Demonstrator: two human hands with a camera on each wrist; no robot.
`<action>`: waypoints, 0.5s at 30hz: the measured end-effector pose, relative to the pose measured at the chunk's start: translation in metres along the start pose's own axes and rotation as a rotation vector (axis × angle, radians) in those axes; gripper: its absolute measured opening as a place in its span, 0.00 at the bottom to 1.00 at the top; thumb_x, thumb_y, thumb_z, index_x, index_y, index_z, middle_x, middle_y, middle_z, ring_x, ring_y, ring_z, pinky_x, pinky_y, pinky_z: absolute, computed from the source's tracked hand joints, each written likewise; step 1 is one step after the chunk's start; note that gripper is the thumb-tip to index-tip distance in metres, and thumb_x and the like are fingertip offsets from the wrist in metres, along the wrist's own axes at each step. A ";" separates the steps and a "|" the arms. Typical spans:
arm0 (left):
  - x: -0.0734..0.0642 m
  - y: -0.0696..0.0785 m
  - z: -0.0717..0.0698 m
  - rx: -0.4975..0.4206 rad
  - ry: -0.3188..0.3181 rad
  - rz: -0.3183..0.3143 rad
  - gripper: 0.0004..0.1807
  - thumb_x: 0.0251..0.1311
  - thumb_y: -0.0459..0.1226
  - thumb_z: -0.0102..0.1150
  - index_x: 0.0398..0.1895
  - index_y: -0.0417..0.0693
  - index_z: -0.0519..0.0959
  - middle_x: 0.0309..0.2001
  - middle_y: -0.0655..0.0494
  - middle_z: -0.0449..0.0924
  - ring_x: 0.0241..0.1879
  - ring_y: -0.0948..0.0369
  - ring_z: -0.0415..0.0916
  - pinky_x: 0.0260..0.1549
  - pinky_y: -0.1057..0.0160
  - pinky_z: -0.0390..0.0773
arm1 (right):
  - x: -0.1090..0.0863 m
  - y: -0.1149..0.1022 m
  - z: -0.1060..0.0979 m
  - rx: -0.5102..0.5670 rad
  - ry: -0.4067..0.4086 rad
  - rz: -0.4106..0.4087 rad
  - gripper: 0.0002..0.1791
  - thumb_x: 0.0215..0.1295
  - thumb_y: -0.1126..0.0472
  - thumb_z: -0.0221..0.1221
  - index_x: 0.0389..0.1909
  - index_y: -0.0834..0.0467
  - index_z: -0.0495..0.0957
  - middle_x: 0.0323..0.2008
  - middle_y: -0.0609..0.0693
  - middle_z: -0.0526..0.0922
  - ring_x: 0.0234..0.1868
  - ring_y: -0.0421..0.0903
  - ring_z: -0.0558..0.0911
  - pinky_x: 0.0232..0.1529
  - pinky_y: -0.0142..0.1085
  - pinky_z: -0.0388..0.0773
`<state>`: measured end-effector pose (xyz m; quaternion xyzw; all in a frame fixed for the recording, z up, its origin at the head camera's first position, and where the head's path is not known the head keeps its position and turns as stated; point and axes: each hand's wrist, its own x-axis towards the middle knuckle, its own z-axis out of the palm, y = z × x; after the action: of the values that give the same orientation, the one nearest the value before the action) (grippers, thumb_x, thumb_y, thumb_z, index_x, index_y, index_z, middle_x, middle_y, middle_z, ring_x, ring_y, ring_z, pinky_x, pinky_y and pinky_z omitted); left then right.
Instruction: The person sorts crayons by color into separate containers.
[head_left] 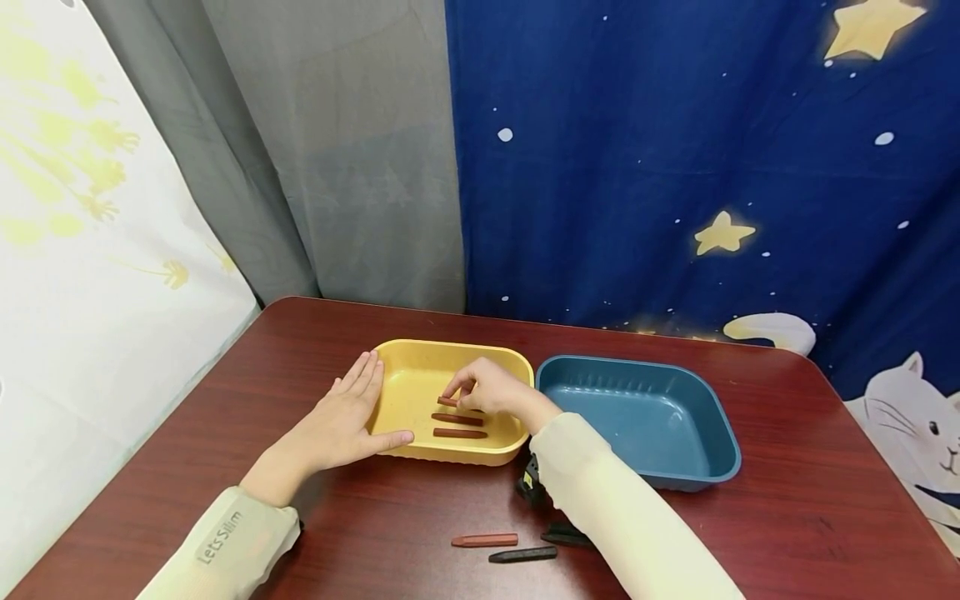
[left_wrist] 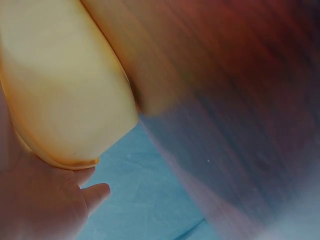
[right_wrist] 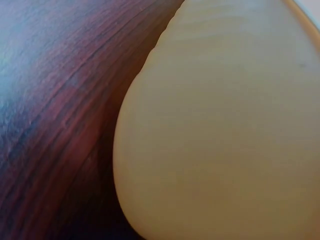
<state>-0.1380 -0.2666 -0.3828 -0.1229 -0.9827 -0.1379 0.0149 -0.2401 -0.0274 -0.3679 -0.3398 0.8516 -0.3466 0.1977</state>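
Observation:
In the head view, a yellow plastic basin (head_left: 408, 379) stands in the middle of the table. My left hand (head_left: 341, 421) lies along its left rim with fingers straight and thumb stretched over the near edge. My right hand (head_left: 487, 387) reaches inside, pinching a brown crayon (head_left: 447, 402) between thumb and fingers just above the basin floor. Two more brown crayons, a middle one (head_left: 457, 419) and a nearer one (head_left: 460, 433), lie side by side under that hand. The left wrist view shows the left hand (left_wrist: 47, 200) against the basin wall (left_wrist: 70, 90); the right wrist view is filled by the basin's outer wall (right_wrist: 215, 125).
A blue basin (head_left: 630, 417) stands right beside the yellow one, below the right forearm. Nearer on the table (head_left: 382, 533) lie a reddish-brown crayon (head_left: 484, 541), a black crayon (head_left: 522, 554) and a dark green one (head_left: 564, 536), partly hidden by the right sleeve. Curtains (head_left: 675, 167) hang behind.

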 end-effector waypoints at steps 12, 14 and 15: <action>-0.002 0.000 0.000 -0.001 0.003 -0.002 0.64 0.56 0.71 0.53 0.76 0.29 0.46 0.79 0.36 0.39 0.79 0.41 0.38 0.71 0.34 0.54 | -0.005 -0.002 -0.001 -0.029 0.004 0.025 0.11 0.58 0.72 0.64 0.42 0.62 0.87 0.25 0.49 0.81 0.28 0.38 0.73 0.30 0.26 0.69; -0.003 0.000 0.001 -0.002 0.003 -0.002 0.64 0.56 0.72 0.53 0.76 0.29 0.46 0.79 0.36 0.39 0.79 0.41 0.37 0.71 0.34 0.54 | -0.007 -0.003 -0.001 -0.032 0.005 0.010 0.11 0.58 0.72 0.64 0.42 0.62 0.87 0.26 0.49 0.82 0.29 0.38 0.73 0.31 0.26 0.70; -0.003 0.000 0.001 -0.004 0.003 -0.003 0.64 0.56 0.72 0.53 0.77 0.29 0.46 0.80 0.36 0.39 0.79 0.41 0.37 0.71 0.33 0.54 | -0.008 -0.003 -0.001 -0.040 0.005 -0.001 0.11 0.59 0.72 0.64 0.42 0.62 0.87 0.26 0.49 0.82 0.30 0.38 0.73 0.32 0.26 0.70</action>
<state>-0.1350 -0.2666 -0.3842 -0.1213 -0.9825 -0.1401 0.0161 -0.2338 -0.0224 -0.3640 -0.3433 0.8587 -0.3305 0.1884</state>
